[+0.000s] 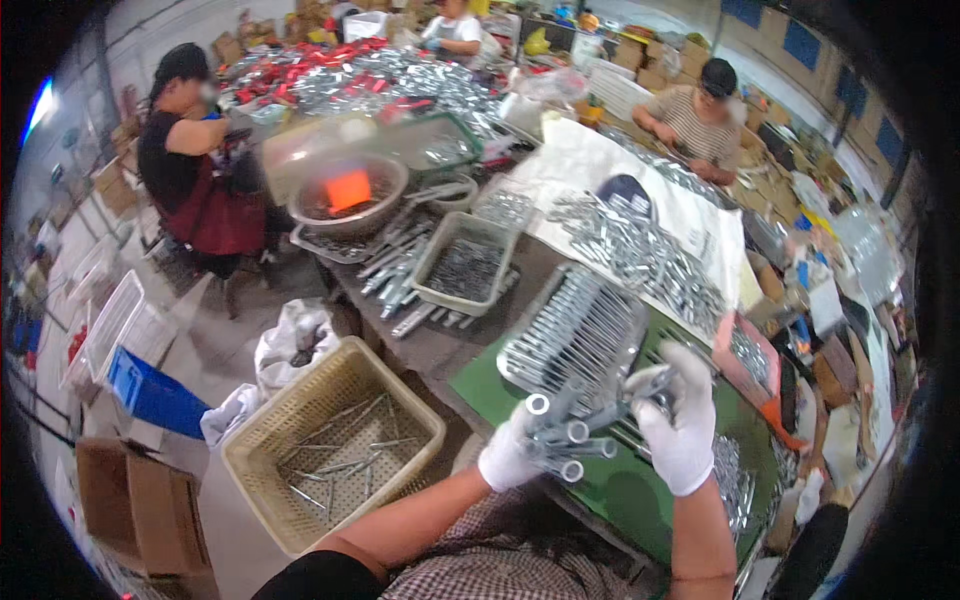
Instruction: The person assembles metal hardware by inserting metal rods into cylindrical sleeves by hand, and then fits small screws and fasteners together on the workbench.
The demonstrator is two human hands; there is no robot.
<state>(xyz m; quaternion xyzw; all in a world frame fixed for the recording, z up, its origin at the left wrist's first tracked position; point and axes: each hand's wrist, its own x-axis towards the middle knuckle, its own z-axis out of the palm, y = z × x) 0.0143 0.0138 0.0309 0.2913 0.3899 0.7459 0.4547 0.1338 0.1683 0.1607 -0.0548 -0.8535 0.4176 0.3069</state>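
Observation:
My left hand (508, 452), in a white glove, is closed around several silver metal tubes (578, 432). Their round open ends point toward me and to the right. My right hand (682, 425), also gloved in white, is curled beside the tube bundle with its fingers around a grey metal piece (652, 384). Its exact kind is partly hidden by the fingers. Just beyond both hands lies a metal tray (628, 362) holding rows of silver rods (570, 325). A green mat (625, 490) covers the table beneath.
A beige plastic basket (262, 497) with several long metal pieces stands at lower left. Beyond it on the table are a tub of small dark parts (465, 268) and loose tubes. A heap of silver parts (640, 250) lies on white cloth. Several people sit around the work area.

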